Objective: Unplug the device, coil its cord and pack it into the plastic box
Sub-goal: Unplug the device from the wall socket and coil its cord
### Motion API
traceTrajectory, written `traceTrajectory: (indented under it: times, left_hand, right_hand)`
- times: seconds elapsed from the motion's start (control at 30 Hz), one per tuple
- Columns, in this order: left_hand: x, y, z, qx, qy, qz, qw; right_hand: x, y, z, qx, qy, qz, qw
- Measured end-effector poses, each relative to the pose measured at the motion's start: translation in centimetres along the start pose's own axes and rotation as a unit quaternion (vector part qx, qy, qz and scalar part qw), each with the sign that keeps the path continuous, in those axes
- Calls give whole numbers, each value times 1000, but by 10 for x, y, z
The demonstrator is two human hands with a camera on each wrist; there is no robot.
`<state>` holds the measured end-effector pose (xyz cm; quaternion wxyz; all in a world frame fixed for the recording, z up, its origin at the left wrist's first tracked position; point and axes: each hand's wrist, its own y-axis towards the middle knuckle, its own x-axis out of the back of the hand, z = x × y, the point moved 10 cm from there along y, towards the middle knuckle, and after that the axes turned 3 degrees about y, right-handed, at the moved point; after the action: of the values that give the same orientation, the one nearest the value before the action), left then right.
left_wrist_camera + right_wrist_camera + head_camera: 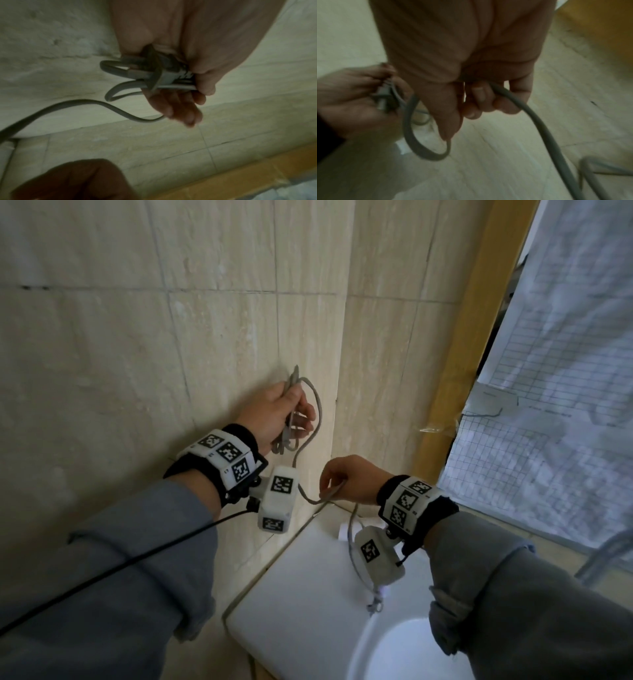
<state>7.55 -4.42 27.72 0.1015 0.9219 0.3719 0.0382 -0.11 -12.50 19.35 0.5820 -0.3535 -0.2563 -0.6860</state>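
My left hand point(287, 416) is raised near the tiled wall and grips the grey plug point(159, 73) together with a few folded loops of the grey cord point(317, 409). From there the cord point(96, 104) swings down to my right hand point(342, 477), which pinches a lower stretch of it between thumb and fingers point(481, 97). Below the right hand the cord point(556, 142) hangs on toward the white surface. The plug point(384, 97) also shows in the left palm in the right wrist view. Neither the device nor the plastic box is in view.
A white basin top point(308, 594) with a round bowl point(404, 652) sits below my hands. Beige tiled walls point(137, 337) meet in a corner ahead. A yellow frame point(469, 354) and a plastic-covered window point(565, 371) stand to the right.
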Motion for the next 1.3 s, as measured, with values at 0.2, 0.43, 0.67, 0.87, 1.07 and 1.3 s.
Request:
traceTrajectory:
  times: [0.2,0.43,0.67,0.87,1.07,1.3]
  left_hand:
    - [-22,-10,29,51,60,46,996]
    - [-30,-9,48,72,119,25,990]
    - [-41,-21,72,196,-9,45,980]
    - [-41,-28,83,242,34,73,967]
    - [-44,-30,81,224,27,130,966]
    - [-43,-29,83,225,-76,171,956]
  right_hand:
    - [10,-4,31,1,33,45,998]
    - [33,1,34,-81,84,-65,991]
    - [42,6,16,-153,100,-122,976]
    - [61,4,0,-167,127,-222,952]
    - [63,4,-16,-169,167,-253,938]
    - [24,12,-16,-108,320,-29,941]
